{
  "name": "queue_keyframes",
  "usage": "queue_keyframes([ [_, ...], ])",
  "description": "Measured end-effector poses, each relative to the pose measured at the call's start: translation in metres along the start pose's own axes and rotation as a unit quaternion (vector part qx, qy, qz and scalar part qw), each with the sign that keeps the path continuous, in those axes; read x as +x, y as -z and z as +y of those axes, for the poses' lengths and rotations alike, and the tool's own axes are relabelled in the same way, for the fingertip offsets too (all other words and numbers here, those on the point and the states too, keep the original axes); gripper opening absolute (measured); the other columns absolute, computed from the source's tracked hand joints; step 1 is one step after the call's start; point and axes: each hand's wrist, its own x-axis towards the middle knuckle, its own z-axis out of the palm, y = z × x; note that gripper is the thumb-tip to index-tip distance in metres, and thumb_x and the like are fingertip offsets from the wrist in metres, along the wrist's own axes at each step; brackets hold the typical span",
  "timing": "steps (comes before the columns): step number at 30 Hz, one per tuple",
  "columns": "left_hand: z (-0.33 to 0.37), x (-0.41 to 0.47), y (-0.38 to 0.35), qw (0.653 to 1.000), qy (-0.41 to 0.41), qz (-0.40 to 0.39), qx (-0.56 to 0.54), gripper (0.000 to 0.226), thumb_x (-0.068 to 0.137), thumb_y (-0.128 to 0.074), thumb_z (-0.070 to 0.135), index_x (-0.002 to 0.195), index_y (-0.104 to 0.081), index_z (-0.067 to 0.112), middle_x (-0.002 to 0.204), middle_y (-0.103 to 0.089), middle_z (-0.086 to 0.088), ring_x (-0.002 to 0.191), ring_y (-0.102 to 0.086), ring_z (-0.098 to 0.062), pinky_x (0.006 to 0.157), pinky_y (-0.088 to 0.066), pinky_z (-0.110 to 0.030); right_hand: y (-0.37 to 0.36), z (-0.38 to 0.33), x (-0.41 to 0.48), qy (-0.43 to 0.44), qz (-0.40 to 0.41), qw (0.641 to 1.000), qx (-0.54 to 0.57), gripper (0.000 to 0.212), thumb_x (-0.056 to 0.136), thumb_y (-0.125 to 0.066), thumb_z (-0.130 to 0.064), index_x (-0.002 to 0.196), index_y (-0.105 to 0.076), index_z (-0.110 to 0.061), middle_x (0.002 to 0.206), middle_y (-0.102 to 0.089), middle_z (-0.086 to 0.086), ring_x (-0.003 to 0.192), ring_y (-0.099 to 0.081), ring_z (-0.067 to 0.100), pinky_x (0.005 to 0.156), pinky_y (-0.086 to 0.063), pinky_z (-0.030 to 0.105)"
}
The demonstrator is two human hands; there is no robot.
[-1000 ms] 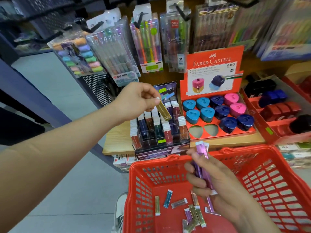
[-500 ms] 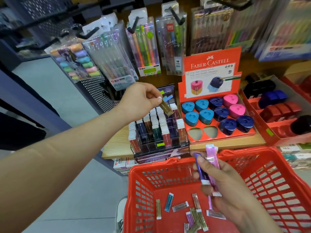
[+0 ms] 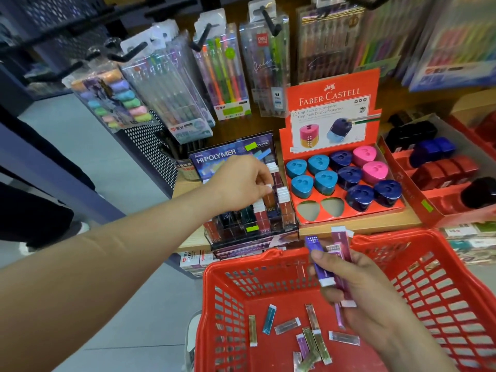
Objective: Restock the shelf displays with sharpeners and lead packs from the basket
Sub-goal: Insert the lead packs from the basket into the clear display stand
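Note:
My left hand reaches over the clear lead-pack display and pinches a brown-gold lead pack standing in a slot among the upright packs. My right hand hovers above the red basket and grips purple and pink lead packs, fanned upward. Several loose lead packs lie on the basket floor. The red Faber-Castell sharpener tray holds blue, navy and pink triangular sharpeners, with two bare slots at its front left.
A second red tray of black, blue and red sharpeners sits at the right. Pen packs hang on hooks behind the wooden shelf. A perforated dark rack stands left. A person's dark trousers and shoe show at far left.
My left hand has lowered the brown-gold lead pack from above the display down into a slot. My right hand has lifted its purple and pink packs slightly higher over the basket.

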Motion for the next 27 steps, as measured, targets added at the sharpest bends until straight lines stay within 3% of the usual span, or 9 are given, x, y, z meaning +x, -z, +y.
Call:
queue_keyframes([
  [3, 0.004, 0.001, -0.006, 0.999, -0.008, -0.005, 0.041, 0.014, 0.087, -0.067, 0.026, 0.098, -0.074, 0.020, 0.089, -0.069, 0.007, 0.079, -0.057, -0.006, 0.075, -0.042, -0.020, -0.003, 0.000, -0.002, 0.007, 0.009, 1.000, 0.002, 0.009, 0.065, -0.074, -0.016, 0.072, -0.073, -0.010, 0.060, -0.060, 0.010, 0.048, -0.047, 0.012, 0.032, -0.027, 0.017],
  [5, 0.007, 0.002, -0.008, 0.999, 0.005, -0.004, 0.049, 0.012, 0.087, -0.067, 0.025, 0.095, -0.074, 0.020, 0.088, -0.066, 0.008, 0.076, -0.052, -0.005, 0.074, -0.036, -0.018, -0.004, 0.000, -0.004, 0.013, 0.015, 1.000, 0.005, 0.013, 0.064, -0.074, -0.018, 0.075, -0.068, -0.011, 0.058, -0.058, 0.005, 0.047, -0.048, 0.012, 0.031, -0.023, 0.017],
  [8, 0.009, 0.007, -0.010, 0.999, 0.039, -0.008, 0.031, 0.009, 0.083, -0.070, 0.021, 0.089, -0.076, 0.018, 0.089, -0.072, 0.006, 0.075, -0.055, -0.005, 0.073, -0.039, -0.019, -0.006, -0.001, -0.005, 0.019, 0.014, 1.000, 0.008, 0.022, 0.066, -0.073, -0.020, 0.082, -0.061, -0.011, 0.056, -0.049, -0.001, 0.043, -0.045, 0.009, 0.030, -0.020, 0.015],
  [12, 0.011, 0.011, -0.008, 0.996, 0.080, -0.040, 0.001, 0.007, 0.079, -0.073, 0.022, 0.085, -0.076, 0.022, 0.077, -0.067, 0.012, 0.070, -0.055, -0.003, 0.074, -0.046, -0.023, -0.006, -0.001, -0.006, 0.021, 0.010, 0.999, 0.033, 0.017, 0.071, -0.071, -0.019, 0.081, -0.059, -0.012, 0.055, -0.045, 0.000, 0.041, -0.041, 0.008, 0.029, -0.021, 0.015],
  [16, 0.008, 0.009, 0.022, 0.979, 0.122, -0.018, -0.162, 0.007, 0.083, -0.071, 0.015, 0.086, -0.073, 0.020, 0.081, -0.067, 0.010, 0.077, -0.060, -0.004, 0.075, -0.050, -0.025, -0.007, -0.003, -0.007, 0.015, 0.023, 0.999, 0.043, 0.014, 0.077, -0.067, -0.015, 0.088, -0.062, -0.009, 0.066, -0.062, 0.008, 0.048, -0.060, 0.014, 0.030, -0.023, 0.016],
  [19, 0.000, -0.001, 0.057, 0.959, 0.143, 0.002, -0.244, 0.011, 0.085, -0.065, 0.009, 0.086, -0.075, 0.014, 0.077, -0.071, 0.001, 0.068, -0.058, -0.008, 0.059, -0.049, -0.021, -0.012, -0.005, -0.009, 0.025, 0.029, 0.999, 0.031, 0.014, 0.080, -0.066, -0.005, 0.094, -0.063, -0.008, 0.067, -0.066, 0.006, 0.050, -0.063, 0.014, 0.031, -0.024, 0.016],
  [23, 0.009, -0.028, 0.062, 0.951, 0.114, -0.162, -0.238, 0.016, 0.093, -0.060, 0.018, 0.092, -0.074, 0.009, 0.078, -0.073, -0.008, 0.062, -0.060, -0.010, 0.053, -0.049, -0.018, -0.023, -0.007, -0.011, 0.057, 0.010, 0.998, -0.014, 0.018, 0.065, -0.074, -0.014, 0.081, -0.065, -0.012, 0.068, -0.065, 0.003, 0.051, -0.058, 0.011, 0.034, -0.022, 0.018],
  [27, 0.021, -0.058, 0.035, 0.911, 0.089, -0.272, -0.298, 0.027, 0.092, -0.059, 0.027, 0.101, -0.068, 0.004, 0.084, -0.069, -0.013, 0.068, -0.063, -0.014, 0.058, -0.053, -0.017, -0.033, -0.003, -0.011, 0.070, -0.003, 0.997, -0.030, 0.018, 0.063, -0.074, -0.016, 0.074, -0.061, -0.012, 0.061, -0.057, 0.005, 0.048, -0.052, 0.011, 0.034, -0.022, 0.017],
])
